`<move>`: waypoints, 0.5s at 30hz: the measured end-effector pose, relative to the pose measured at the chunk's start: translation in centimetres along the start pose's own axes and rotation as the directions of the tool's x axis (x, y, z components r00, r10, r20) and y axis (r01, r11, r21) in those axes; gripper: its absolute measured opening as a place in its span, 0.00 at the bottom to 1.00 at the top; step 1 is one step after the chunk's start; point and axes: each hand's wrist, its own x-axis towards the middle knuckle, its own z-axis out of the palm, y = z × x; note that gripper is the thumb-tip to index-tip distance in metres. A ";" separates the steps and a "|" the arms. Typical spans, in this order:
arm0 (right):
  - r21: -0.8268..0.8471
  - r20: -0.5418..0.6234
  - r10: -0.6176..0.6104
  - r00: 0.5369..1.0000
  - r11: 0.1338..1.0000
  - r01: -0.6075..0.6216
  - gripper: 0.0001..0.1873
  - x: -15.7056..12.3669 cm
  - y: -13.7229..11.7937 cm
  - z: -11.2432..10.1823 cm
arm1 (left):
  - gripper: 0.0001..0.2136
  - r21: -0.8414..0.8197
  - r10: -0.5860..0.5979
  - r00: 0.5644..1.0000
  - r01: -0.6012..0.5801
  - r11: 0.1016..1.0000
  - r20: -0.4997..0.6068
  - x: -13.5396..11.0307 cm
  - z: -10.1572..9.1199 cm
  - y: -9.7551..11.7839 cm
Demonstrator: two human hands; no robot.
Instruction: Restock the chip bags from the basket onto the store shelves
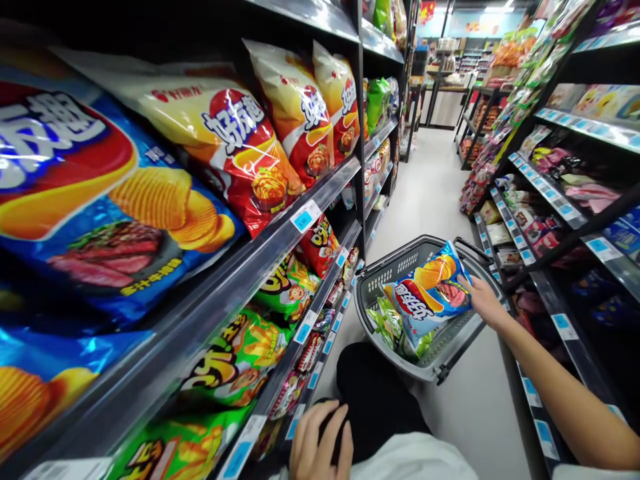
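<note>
A person's right hand (480, 299) reaches into a grey plastic shopping basket (400, 263), which hangs low in the aisle. Its fingers (466, 285) press against the edge of a blue bag of ripple-cut potato chips (427, 293), though whether they clamp it is hard to tell. The glossy bag stands tilted in the basket, with a green snack bag (384, 323) beneath it. The left hand (317, 443) curls, fingers (327, 427) close together, on dark fabric (375, 393). Beside the basket, a metal shelf (320, 193) carries rows of red and yellow chip bags (225, 133).
</note>
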 end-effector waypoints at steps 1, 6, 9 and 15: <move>0.080 -0.008 0.017 1.000 0.997 -0.016 0.39 -0.8 -0.4 0.1 | 0.12 -0.054 -0.072 0.997 0.074 0.996 0.032 0.0 0.9 0.0; 0.670 -0.008 0.222 0.975 0.725 -0.160 0.34 -4.7 -2.9 2.4 | 0.15 -0.354 -0.515 0.803 0.595 0.722 0.299 0.0 4.3 1.2; 0.817 0.042 0.317 0.947 0.535 -0.215 0.30 -7.4 -4.1 5.0 | 0.27 -0.498 -0.588 0.637 0.766 0.407 0.498 0.5 6.2 2.4; 0.923 0.145 0.363 0.920 0.285 -0.258 0.34 -13.7 -5.1 12.0 | 0.46 -0.759 -0.567 0.617 0.651 -0.022 0.546 3.0 8.9 4.7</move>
